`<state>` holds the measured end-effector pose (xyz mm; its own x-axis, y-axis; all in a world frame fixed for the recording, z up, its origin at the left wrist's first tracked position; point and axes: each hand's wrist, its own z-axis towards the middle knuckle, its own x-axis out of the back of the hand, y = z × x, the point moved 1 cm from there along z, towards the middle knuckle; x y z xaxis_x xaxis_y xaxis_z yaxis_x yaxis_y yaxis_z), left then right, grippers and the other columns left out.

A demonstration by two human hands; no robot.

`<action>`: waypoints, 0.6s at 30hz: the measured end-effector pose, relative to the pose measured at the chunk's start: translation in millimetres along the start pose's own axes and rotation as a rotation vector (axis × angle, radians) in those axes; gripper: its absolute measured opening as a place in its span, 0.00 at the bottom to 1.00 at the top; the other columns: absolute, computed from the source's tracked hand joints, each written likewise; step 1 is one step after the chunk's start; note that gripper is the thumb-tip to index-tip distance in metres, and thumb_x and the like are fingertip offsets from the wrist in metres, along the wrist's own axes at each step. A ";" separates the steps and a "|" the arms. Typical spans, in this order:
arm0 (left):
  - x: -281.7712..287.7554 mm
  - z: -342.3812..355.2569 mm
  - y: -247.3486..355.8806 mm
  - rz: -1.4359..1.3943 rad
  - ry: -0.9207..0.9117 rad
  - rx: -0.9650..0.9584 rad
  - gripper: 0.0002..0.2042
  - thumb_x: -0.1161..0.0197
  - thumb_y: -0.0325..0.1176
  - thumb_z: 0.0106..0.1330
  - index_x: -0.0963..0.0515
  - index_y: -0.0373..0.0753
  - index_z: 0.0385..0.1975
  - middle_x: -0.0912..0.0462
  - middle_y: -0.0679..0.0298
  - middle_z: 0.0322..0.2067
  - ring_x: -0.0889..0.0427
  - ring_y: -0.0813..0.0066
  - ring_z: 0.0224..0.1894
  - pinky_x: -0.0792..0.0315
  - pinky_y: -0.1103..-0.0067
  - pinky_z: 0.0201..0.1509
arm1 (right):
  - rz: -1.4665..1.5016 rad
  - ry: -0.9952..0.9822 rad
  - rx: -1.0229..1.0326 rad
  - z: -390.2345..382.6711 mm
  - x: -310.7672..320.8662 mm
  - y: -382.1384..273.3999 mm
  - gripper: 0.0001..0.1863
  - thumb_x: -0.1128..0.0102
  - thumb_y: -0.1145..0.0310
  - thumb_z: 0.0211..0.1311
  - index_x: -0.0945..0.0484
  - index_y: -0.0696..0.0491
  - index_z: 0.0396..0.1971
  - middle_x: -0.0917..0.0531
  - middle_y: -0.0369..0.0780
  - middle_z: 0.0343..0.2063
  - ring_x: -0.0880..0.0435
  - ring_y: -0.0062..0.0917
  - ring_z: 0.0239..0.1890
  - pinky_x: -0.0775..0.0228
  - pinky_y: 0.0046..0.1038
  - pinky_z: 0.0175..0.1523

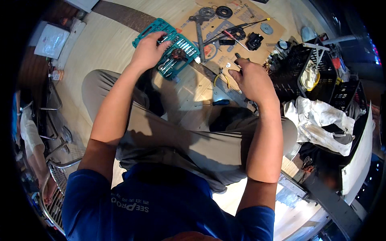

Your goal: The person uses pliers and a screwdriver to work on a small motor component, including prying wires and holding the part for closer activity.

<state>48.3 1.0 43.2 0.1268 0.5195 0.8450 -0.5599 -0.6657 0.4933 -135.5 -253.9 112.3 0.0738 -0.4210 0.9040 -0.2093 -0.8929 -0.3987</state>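
Observation:
My left hand [149,51] is over the upper left part of an open teal socket set case [141,35], its thumb and fingers apart and nothing visible between them. Rows of silver sockets [185,46] fill the case, and a round dark brown part [178,54] lies on top of them. To the right, my right hand [254,80] is curled, with a dark piece [240,57] showing at its fingertips; the hand hides the rest of it. Yellow-handled pliers [217,78] and a blue-black screwdriver [220,102] lie on the floor nearby.
Flattened cardboard [277,30] bears a hammer [199,34], a black ring [224,12], a red-handled tool [235,39] and a black part [254,41]. Black crates [289,82] and a stained white cloth [319,120] are at right. A metal rack [56,197] stands left.

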 end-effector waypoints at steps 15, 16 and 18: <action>-23.3 -2.1 18.8 -0.036 -0.064 -0.042 0.16 0.38 0.36 0.64 0.23 0.33 0.47 0.20 0.50 0.44 0.19 0.55 0.44 0.26 0.70 0.47 | 0.230 0.533 -0.272 -14.7 34.9 57.4 0.14 0.44 0.69 0.56 0.22 0.59 0.42 0.19 0.56 0.31 0.19 0.49 0.37 0.27 0.40 0.44; -22.6 -1.5 21.4 -0.043 -0.093 -0.027 0.17 0.39 0.37 0.64 0.23 0.33 0.48 0.21 0.50 0.45 0.21 0.53 0.46 0.28 0.69 0.50 | 0.262 0.606 -0.277 -14.2 36.1 64.8 0.13 0.45 0.70 0.56 0.22 0.59 0.40 0.19 0.56 0.30 0.19 0.49 0.36 0.28 0.40 0.43; -21.0 -0.6 27.0 -0.041 -0.140 0.005 0.17 0.39 0.37 0.64 0.24 0.34 0.49 0.21 0.50 0.46 0.23 0.51 0.50 0.30 0.67 0.54 | 0.319 0.657 -0.327 -20.6 39.9 79.1 0.12 0.46 0.74 0.60 0.21 0.60 0.42 0.16 0.41 0.30 0.19 0.23 0.32 0.29 0.24 0.41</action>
<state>30.1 -27.6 38.6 0.2626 0.4665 0.8446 -0.5482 -0.6483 0.5285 -169.3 -338.0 120.0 -0.6061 -0.3766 0.7006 -0.4066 -0.6103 -0.6799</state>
